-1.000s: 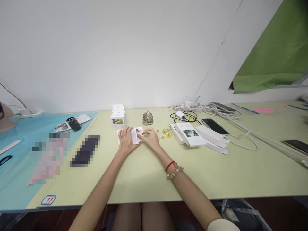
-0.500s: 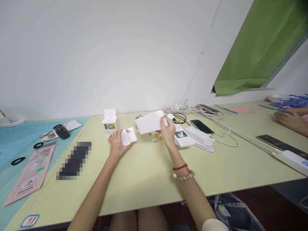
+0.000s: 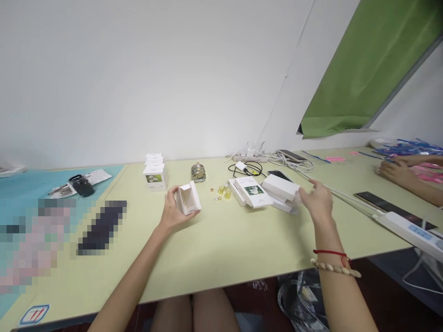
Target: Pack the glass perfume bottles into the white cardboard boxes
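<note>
My left hand (image 3: pixel 173 210) grips a small white carton (image 3: pixel 194 196), its open end turned towards me and the hollow inside showing. At the right, my right hand (image 3: pixel 317 203) reaches to the end of a white box (image 3: pixel 279 185) lying on its side. Thumb and fingers of that hand are apart; whether they touch the box is unclear. Beside that box lies a flattish white carton with a flower picture (image 3: pixel 254 190), with another white carton (image 3: pixel 235 190) partly under it. Several gold caps (image 3: pixel 227 194) and small rings stand between the hands.
White flower-picture boxes (image 3: pixel 154 180) stand in a row at the back left. A patterned metallic object (image 3: pixel 198 172) is near the wall. Cables, a phone (image 3: pixel 281 175) and a power strip (image 3: pixel 410 230) lie rightward. Another person's hands (image 3: pixel 398 170) are at the far right.
My right hand has moved right and no longer holds the white carton it had. The carton in my left hand has turned so its opening faces me. The view has shifted slightly.
</note>
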Demonstrator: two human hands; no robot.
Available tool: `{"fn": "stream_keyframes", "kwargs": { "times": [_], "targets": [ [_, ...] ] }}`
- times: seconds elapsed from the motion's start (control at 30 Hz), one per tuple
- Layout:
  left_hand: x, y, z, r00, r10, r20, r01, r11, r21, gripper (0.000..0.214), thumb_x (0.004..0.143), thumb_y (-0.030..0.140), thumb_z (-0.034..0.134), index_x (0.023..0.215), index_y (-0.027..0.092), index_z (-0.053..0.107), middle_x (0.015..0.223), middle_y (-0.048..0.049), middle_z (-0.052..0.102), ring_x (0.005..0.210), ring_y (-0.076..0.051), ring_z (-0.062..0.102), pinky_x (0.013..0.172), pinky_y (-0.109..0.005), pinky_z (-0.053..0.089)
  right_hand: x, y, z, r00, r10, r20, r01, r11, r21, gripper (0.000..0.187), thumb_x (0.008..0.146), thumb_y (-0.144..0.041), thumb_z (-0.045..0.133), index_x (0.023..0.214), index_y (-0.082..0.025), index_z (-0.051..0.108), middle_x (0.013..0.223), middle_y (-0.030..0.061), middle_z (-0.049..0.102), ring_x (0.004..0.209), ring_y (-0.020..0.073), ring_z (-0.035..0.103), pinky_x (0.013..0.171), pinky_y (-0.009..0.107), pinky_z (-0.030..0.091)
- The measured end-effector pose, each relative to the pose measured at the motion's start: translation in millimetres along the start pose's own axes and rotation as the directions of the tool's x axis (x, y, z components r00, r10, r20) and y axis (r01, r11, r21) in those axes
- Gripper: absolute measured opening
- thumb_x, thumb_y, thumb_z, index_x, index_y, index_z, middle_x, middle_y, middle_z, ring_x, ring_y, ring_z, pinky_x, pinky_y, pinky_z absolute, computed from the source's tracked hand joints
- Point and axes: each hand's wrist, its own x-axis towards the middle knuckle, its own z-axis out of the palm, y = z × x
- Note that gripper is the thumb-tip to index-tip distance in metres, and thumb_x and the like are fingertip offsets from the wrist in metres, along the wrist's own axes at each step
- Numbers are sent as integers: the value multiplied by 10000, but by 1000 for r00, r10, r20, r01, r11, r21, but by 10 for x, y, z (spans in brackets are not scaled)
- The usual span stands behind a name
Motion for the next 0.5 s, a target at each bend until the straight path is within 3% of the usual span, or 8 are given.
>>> {"fn": "stream_keyframes", "kwargs": {
  "times": [0.03, 0.07, 0.13, 0.23, 0.3, 0.33, 0.43, 0.5],
  "targets": [
    [-11, 25, -4, 999, 43, -3, -43, 999, 4, 848, 558, 519, 700, 1216, 193, 275, 1161, -114, 445, 1081, -238, 464, 900, -380, 411, -77, -162, 10, 997, -80, -16, 77, 990, -121, 435, 629, -348, 676, 1031, -191, 619, 1055, 182, 565, 1126, 387, 450, 924, 648, 276],
    [-20, 49, -7, 996, 88, -7, -88, 996, 15, 853, 554, 522, 705, 1214, 192, 278, 1164, -117, 449, 1085, -241, 463, 905, -392, 409, -186, -353, 35, 989, -148, 13, 149, 983, -106, 423, 691, -388, 615, 1069, -199, 598, 1090, 158, 561, 1141, 358, 448, 950, 616, 275],
    [-36, 96, -2, 984, 176, -15, -175, 984, 32, 861, 548, 528, 712, 1214, 193, 280, 1160, -122, 467, 1085, -250, 467, 908, -413, 407, -515, -773, 120, 946, -188, 263, 148, 975, 165, 475, 756, -462, 530, 1155, -206, 532, 1076, 119, 588, 1020, 278, 552, 890, 496, 411],
    [-67, 154, 29, 955, 294, -23, -294, 955, 34, 873, 545, 529, 718, 1227, 194, 286, 1167, -138, 478, 1119, -269, 455, 945, -438, 383, -1202, -1318, 282, 707, -233, 668, -51, 925, 376, 626, 722, -480, 573, 1271, -233, 399, 1086, 109, 587, 851, 212, 615, 694, 362, 512],
    [-89, 178, 50, 926, 378, -2, -378, 925, 40, 824, 591, 491, 702, 1242, 202, 290, 1195, -140, 470, 1166, -276, 428, 983, -451, 354, -1629, -1545, 377, 542, -319, 777, -57, 909, 413, 782, 641, -416, 674, 1320, -256, 321, 1114, 103, 577, 808, 185, 618, 627, 300, 511],
    [-96, 183, 56, 909, 416, 20, -416, 908, 48, 785, 623, 463, 688, 1251, 208, 291, 1213, -137, 465, 1191, -275, 410, 1000, -456, 339, -1786, -1616, 414, 484, -363, 796, -17, 906, 424, 809, 626, -382, 690, 1327, -258, 307, 1070, 86, 602, 755, 171, 618, 597, 283, 502],
    [-87, 172, 45, 883, 464, 75, -469, 879, 91, 726, 672, 439, 658, 1268, 223, 303, 1274, -133, 431, 1255, -280, 347, 1026, -463, 315, -1942, -1713, 469, 463, -461, 757, 201, 886, 417, 541, 690, -294, 621, 1207, -263, 460, 923, 17, 654, 674, 150, 605, 575, 257, 472],
    [-57, 145, 18, 893, 446, 55, -450, 883, 133, 767, 658, 478, 663, 1280, 218, 298, 1315, -146, 388, 1280, -291, 311, 1024, -463, 319, -1810, -1707, 450, 534, -502, 680, 347, 864, 365, 396, 727, -260, 569, 1122, -267, 531, 937, 2, 659, 684, 154, 609, 573, 252, 462]
  ]
}}
